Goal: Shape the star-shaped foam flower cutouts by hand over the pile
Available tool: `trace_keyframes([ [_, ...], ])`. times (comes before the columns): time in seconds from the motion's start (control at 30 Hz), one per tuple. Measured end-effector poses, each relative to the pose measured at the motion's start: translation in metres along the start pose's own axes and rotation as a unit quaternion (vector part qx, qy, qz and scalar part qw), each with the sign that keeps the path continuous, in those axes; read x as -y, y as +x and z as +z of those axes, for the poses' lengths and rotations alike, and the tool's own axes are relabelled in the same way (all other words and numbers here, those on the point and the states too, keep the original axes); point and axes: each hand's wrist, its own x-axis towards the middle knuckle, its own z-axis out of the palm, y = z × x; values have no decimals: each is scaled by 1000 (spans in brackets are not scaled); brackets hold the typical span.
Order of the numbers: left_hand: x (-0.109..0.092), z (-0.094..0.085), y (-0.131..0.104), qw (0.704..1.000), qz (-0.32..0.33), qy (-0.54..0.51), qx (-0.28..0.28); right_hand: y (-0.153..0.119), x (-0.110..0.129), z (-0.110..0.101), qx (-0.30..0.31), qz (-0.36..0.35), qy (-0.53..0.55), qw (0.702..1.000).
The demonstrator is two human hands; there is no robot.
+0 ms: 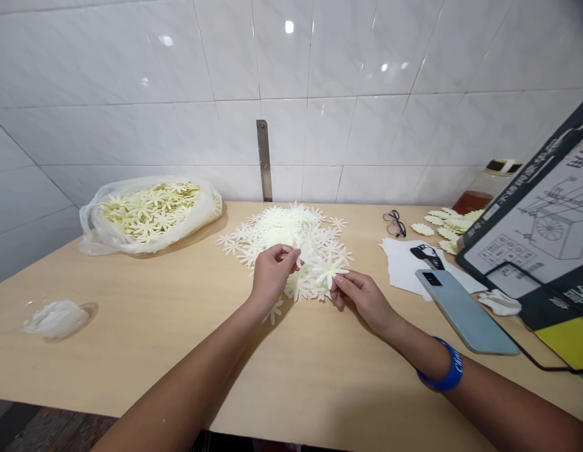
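Observation:
Between the thumb and fingers of my right hand (362, 298) is a pale flower cutout (330, 272) with narrow petals and a yellowish centre. My left hand (272, 271) is closed in a pinch over the front of the pile; a whitish bit shows at its fingertips, too small to make out. Both hands are close to a loose heap of white flower cutouts (284, 226) spread on the table. One stray cutout (273, 311) lies below my left wrist. At the back left, a translucent plastic bag (209, 204) holds many yellowish flower cutouts (152, 210).
On the wooden table (145, 339), a clear dish with white paste (58, 318) sits left. To the right are glasses (394, 223), white paper (399, 267), a light blue phone (465, 311), scalloped yellowish pieces (446, 223), a jar (480, 188) and a large printed box (541, 232). A tiled wall stands behind.

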Motion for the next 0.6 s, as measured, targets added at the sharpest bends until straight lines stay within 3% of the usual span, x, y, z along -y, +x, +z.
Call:
trace_keyframes([
  [0.1, 0, -2, -4, 991, 86, 104, -11, -1, 1, 0, -7, -3, -9, 1000],
  [0.2, -3, 0, -9, 968, 204, 146, -3, 0, -1, 0, -17, -2, -14, 1000],
  [0.37, -5, 6, -11, 913, 344, 190, 110, 2, -6, -2, -21, 3, -10, 1000],
  [0.47, -2, 9, -11, 898, 362, 191, 163, 2, -8, -3, -14, -3, -4, 1000],
  [0.6, -1, 10, -13, 916, 323, 162, 175, 3, -9, -4, -7, -10, 0, 1000],
])
